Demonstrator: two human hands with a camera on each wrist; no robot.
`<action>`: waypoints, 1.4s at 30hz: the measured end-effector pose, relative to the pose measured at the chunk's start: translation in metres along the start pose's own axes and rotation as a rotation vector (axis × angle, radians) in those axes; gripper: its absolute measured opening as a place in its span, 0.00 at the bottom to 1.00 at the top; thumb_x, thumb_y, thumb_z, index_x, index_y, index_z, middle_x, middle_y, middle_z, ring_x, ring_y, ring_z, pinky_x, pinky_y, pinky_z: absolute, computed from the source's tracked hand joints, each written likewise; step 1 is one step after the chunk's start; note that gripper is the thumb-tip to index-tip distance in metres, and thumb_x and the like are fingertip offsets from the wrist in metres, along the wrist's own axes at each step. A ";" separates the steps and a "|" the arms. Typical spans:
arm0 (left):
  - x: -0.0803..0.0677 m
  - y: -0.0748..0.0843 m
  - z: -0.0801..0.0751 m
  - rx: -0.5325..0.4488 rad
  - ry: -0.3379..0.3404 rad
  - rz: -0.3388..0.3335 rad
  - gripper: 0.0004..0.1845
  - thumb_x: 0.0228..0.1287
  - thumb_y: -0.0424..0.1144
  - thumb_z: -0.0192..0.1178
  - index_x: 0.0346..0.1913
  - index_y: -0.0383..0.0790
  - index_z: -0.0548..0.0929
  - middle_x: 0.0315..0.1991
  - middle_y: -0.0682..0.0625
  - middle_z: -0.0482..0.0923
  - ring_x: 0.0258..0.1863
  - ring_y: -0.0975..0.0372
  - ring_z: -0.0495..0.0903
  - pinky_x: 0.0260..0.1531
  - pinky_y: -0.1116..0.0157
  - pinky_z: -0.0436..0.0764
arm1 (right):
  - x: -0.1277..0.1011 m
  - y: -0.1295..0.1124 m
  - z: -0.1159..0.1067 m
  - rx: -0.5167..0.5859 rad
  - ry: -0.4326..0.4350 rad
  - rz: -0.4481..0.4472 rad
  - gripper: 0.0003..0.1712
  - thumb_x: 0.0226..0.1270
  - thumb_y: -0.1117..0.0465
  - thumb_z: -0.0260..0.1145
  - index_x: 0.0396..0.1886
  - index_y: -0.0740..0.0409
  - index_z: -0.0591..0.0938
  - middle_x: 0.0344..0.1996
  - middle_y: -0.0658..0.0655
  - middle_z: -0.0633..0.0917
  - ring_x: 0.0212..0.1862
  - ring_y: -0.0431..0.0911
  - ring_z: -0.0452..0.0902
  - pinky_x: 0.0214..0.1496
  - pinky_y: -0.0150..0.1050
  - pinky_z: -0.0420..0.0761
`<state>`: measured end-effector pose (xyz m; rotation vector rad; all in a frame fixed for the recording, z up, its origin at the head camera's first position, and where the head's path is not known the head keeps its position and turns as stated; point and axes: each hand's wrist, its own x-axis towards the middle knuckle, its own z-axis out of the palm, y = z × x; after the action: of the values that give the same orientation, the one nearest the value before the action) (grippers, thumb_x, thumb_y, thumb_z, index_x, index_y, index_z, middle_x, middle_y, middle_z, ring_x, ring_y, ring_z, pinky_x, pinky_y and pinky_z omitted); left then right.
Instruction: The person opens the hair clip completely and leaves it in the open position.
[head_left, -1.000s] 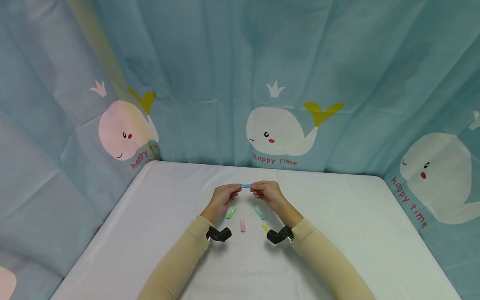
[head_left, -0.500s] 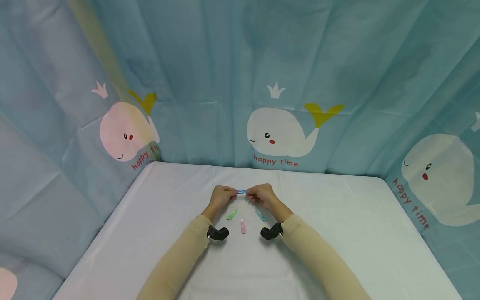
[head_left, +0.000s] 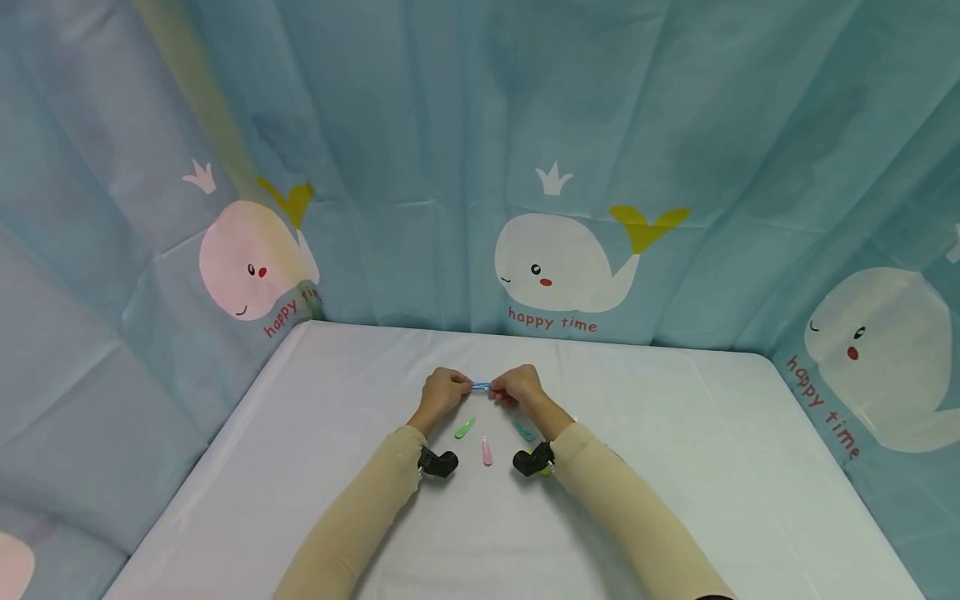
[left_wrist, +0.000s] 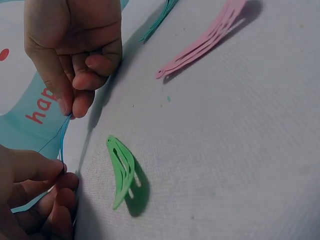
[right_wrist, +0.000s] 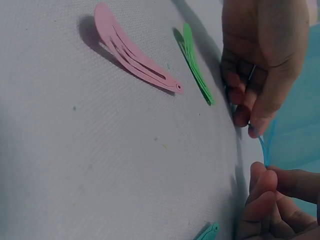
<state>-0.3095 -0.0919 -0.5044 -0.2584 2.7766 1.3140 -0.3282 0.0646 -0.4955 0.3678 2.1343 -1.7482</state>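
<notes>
Held up between both hands is a blue snap hair clip (head_left: 481,387). My left hand (head_left: 444,392) pinches one end between thumb and fingers, and my right hand (head_left: 522,389) pinches the other. Seen nearly edge-on in the left wrist view, the blue clip's thin strips stand apart. Below the hands a green snap clip (left_wrist: 122,170) and a pink snap clip (right_wrist: 135,57) lie on the white cloth. A teal snap clip (head_left: 523,430) lies under the right hand's side. Only part of a yellow clip (head_left: 547,471) shows beside the right wrist.
White cloth covers the table (head_left: 360,383). A blue curtain (head_left: 420,250) with whale prints hangs behind and along the sides. Black wrist cameras, one on the left (head_left: 438,463) and one on the right (head_left: 532,460), sit close over the loose clips.
Both hands have come slightly nearer and leftward with the blue clip. The right forearm has swung inward, so its wrist camera overlaps the yellow clip. The other clips lie where they were.
</notes>
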 end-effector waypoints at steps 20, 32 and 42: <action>-0.013 -0.004 -0.011 0.045 -0.015 0.044 0.07 0.63 0.38 0.63 0.36 0.38 0.89 0.34 0.47 0.86 0.31 0.60 0.77 0.30 0.66 0.72 | -0.020 -0.003 -0.002 -0.284 0.004 -0.203 0.08 0.60 0.65 0.69 0.31 0.68 0.88 0.19 0.55 0.85 0.20 0.40 0.73 0.23 0.30 0.72; -0.019 -0.005 -0.013 0.247 -0.254 0.208 0.05 0.58 0.39 0.69 0.33 0.41 0.89 0.30 0.52 0.85 0.31 0.63 0.76 0.34 0.65 0.75 | -0.041 0.000 0.003 -0.335 -0.115 -0.289 0.06 0.58 0.66 0.70 0.28 0.67 0.88 0.19 0.55 0.85 0.19 0.40 0.74 0.24 0.32 0.75; -0.028 -0.001 -0.013 0.363 -0.216 0.172 0.06 0.55 0.37 0.71 0.25 0.42 0.84 0.23 0.53 0.79 0.25 0.62 0.73 0.25 0.68 0.69 | -0.043 0.011 0.009 -0.438 -0.170 -0.302 0.06 0.54 0.65 0.72 0.25 0.65 0.89 0.13 0.49 0.81 0.18 0.38 0.72 0.21 0.29 0.71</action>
<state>-0.2811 -0.0987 -0.4936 0.1355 2.8245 0.7803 -0.2838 0.0595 -0.4885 -0.2213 2.4529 -1.3308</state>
